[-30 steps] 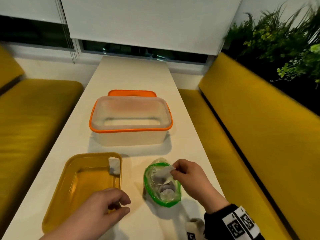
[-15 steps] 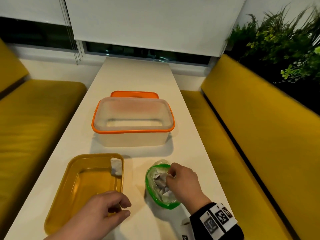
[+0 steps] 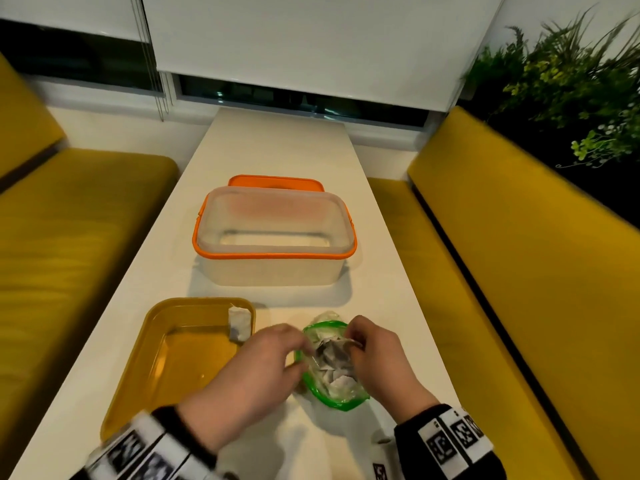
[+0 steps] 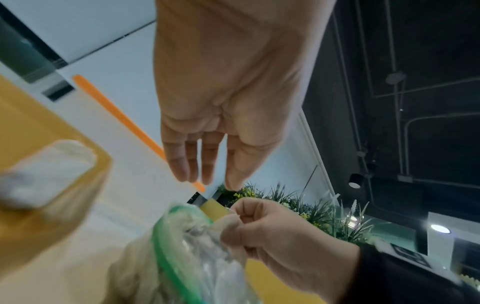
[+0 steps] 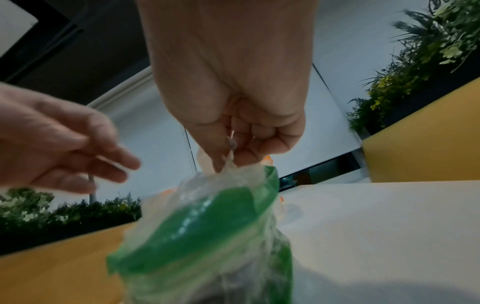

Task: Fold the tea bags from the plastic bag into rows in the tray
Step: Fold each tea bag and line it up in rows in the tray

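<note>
A clear plastic bag (image 3: 341,386) with a green rim lies on the white table, with several tea bags inside. My right hand (image 3: 377,355) pinches a pale tea bag (image 5: 205,162) at the bag's mouth, thumb against fingers (image 5: 228,144). My left hand (image 3: 263,362) hovers at the bag's left rim. Its fingers (image 4: 207,164) are straight and hold nothing. The yellow tray (image 3: 156,379) sits left of the bag, with one folded tea bag (image 3: 239,322) in its far right corner. The left wrist view shows the bag (image 4: 182,246) and that tea bag (image 4: 49,170) too.
A clear box with an orange rim (image 3: 273,252) stands further along the table, its orange lid (image 3: 277,180) behind it. Yellow benches (image 3: 519,271) flank the narrow table, and plants (image 3: 571,81) stand at the far right. A small white object (image 3: 379,441) sits by my right wrist.
My left hand has left the tray's near edge and moved right to the bag's rim. My right hand dipped into the bag and now pinches at its mouth.
</note>
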`<state>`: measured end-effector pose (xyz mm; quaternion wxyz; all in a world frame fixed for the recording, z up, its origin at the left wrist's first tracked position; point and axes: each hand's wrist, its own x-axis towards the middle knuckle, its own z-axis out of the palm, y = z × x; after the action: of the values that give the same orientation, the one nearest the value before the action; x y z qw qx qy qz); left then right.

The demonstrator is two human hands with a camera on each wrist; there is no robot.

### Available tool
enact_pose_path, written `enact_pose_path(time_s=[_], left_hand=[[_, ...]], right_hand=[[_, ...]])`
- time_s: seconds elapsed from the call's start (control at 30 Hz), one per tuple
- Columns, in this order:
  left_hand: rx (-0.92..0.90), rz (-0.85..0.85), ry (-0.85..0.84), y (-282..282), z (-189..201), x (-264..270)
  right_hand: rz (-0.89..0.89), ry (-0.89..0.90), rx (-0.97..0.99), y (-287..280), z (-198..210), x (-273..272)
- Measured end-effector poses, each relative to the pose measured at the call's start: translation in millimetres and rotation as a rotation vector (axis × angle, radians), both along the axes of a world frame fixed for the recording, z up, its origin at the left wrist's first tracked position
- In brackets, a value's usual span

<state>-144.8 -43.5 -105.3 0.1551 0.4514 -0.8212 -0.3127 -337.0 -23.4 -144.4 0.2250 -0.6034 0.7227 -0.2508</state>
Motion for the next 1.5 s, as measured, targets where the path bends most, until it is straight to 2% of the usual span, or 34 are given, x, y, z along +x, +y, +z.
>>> enact_pose_path(time_s=[0.07,0.17,0.23,0.4,0.67,0.73,0.8,0.9,1.0,1.1,1.27,1.4,1.5], left_hand=[[-0.035,0.028,-0.103,-20.5,3.7,-20.2],[-0.018,-0.06,-0.323,-41.9,7.9,-46.2],[0.032,-0.094,-0.394,-48.8,5.8,-53.6],[0.077,-0.119,-0.463,-54.9,-3.6,-53.9],[0.14,-0.092,-0.424,-55.8,-0.3,-51.0],[0.18,-0.045,-0.303,-56.0,7.6,-46.2],[0.271,0.002,-0.045,-55.2,15.2,-42.9],[0.547,-0.018,0.305,-46.9,25.5,-43.4],[0.791,-0.114,0.471,-39.9,32.4,-44.3],[0.942,-0.128,0.615,-39.2,34.6,-38.6],[1.094,-0.06,0.775,-34.2,32.1,-25.5],[1.12,0.094,0.842,-28.4,29.6,-12.1],[1.081,0.217,0.935,-24.2,27.5,3.9]], right_hand=[[0.01,-0.018,0.017,2.1,-4.6,0.4],[-0.007,-0.067,-0.009,5.8,-4.9,0.6],[-0.027,-0.129,-0.05,8.7,-0.4,-1.0],[-0.09,-0.258,-0.095,13.5,7.2,-7.5],[-0.117,-0.471,-0.111,9.9,22.4,-13.5],[-0.154,-0.602,-0.125,8.8,27.1,-19.0],[-0.183,-0.761,-0.113,7.5,32.8,-23.2],[-0.174,-0.981,-0.055,5.5,44.3,-23.0],[-0.114,-1.112,0.008,5.1,59.7,-17.9],[-0.085,-1.055,0.009,4.9,70.9,-10.4],[-0.187,-0.968,-0.098,0.2,75.9,2.8],[-0.254,-0.935,-0.154,-1.3,79.1,9.9],[-0.237,-0.922,-0.135,0.2,85.3,16.0]])
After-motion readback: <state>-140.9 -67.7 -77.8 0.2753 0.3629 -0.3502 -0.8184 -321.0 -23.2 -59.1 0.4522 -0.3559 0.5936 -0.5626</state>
